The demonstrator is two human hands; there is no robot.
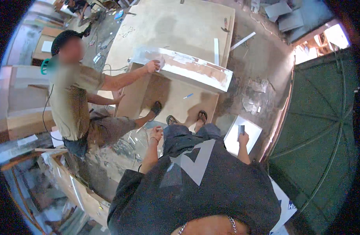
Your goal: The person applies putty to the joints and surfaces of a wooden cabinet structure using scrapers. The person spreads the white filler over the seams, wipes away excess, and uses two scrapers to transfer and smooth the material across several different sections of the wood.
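Note:
My right hand (pixel 243 138) is closed round a small grey flat-faced tool (pixel 241 129), perhaps a scraper or sanding block; its exact kind is unclear. Behind the tool lies a white rectangular sheet (pixel 231 140). On my left, my left hand (pixel 156 134) hangs beside my thigh, fingers loosely bent and partly apart, with nothing visible in it. Ahead of me is a long wooden box-like piece (pixel 199 69), its upper face and edge smeared with white. A co-worker at the left rests a hand (pixel 153 66) on its left end and the other hand (pixel 118 97) lower by a panel.
A large plywood sheet (pixel 168 23) lies beyond the box piece. It bears a hammer (pixel 225 25) and a white strip (pixel 216 51). Near my feet is a blue pen-like object (pixel 188 96). A dark green panel (pixel 313 133) stands at the right; boards (pixel 74 188) stand lower left.

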